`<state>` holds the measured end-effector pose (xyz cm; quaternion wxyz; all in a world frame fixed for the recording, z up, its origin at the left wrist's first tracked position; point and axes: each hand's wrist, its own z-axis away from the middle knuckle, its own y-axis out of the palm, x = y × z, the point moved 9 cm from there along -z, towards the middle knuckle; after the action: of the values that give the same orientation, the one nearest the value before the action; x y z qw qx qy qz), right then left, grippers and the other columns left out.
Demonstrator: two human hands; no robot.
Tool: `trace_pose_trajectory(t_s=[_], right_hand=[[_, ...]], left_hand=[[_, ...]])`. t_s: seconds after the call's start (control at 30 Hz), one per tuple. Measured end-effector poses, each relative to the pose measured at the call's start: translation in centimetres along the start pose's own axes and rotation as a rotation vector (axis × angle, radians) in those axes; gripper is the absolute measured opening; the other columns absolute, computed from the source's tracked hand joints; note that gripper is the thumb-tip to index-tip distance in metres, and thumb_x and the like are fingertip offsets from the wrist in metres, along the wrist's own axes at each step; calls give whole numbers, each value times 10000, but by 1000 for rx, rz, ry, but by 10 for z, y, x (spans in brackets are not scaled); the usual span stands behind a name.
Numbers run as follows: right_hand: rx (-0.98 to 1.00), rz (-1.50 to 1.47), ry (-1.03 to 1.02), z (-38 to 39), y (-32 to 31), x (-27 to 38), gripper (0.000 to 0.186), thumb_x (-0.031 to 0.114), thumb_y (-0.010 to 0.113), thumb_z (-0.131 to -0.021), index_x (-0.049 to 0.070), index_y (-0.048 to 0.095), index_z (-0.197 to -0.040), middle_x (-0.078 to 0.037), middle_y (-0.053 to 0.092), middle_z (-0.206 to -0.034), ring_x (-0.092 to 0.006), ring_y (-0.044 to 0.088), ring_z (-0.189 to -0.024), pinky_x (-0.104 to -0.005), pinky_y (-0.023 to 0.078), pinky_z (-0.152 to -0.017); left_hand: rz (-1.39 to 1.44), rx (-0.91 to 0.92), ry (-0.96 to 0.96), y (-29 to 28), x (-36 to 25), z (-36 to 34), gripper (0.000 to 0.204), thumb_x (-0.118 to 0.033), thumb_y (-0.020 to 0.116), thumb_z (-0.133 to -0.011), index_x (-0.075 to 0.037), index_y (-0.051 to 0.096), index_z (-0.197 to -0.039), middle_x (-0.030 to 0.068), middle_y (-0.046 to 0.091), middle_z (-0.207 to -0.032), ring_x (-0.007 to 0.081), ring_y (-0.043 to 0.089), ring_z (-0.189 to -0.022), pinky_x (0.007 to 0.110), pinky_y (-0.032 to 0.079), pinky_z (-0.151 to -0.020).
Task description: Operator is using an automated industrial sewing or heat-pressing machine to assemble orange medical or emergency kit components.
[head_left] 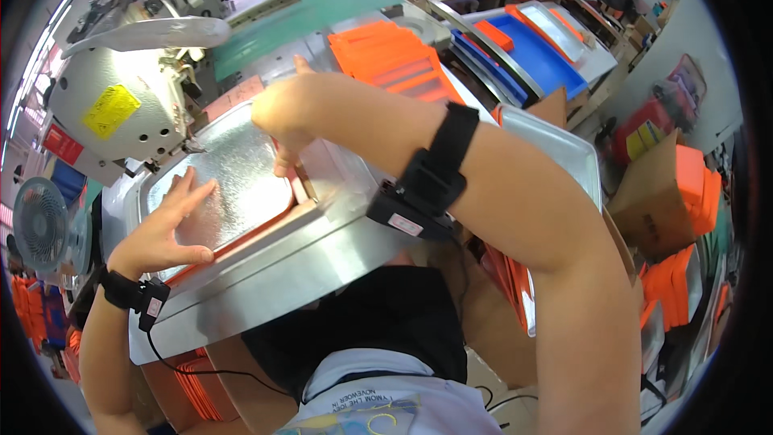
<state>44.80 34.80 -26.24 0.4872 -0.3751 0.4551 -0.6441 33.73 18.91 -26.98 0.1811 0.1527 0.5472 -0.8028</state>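
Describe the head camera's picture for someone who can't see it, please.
A person's left hand spreads over a shiny silver panel edged in orange, the right hand at its right side. A white machine stands at left beside the metal table; orange pieces lie stacked beyond.

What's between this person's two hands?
In the head view, the bare, shiny surface of a silver panel lies between the left hand and the right hand.
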Motion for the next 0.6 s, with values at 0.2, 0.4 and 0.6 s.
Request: trace_pose_trajectory(t_s=[0.2,0.4,0.6], right_hand=[[-200,30,-53,7,2,1,730,501,856,-607,79,607,-1149,-76,657,-1125,-291,646,-1097,-746,230,-1072],[-238,-51,-67,22,-7,6,849,462,874,-606,49,557,-1277,-107,562,-1366,-282,567,-1230,-776,206,-1080],[-262,-54,-86,28,-11,5,1027,511,842,-622,-18,441,-1406,-140,428,-1521,-282,436,-1374,-701,242,-1116]], left_hand=[[-109,-12,19,5,3,4,1053,-548,819,-723,-147,321,-1559,343,97,-1603,467,35,-1510,501,109,-1213],[-168,-40,53,10,4,1,1031,-641,750,-748,-153,327,-1552,405,66,-1569,586,-1,-1458,592,110,-1189],[-239,-60,112,12,-1,1,936,-682,646,-812,-182,348,-1544,440,123,-1526,654,98,-1399,660,196,-1133]])
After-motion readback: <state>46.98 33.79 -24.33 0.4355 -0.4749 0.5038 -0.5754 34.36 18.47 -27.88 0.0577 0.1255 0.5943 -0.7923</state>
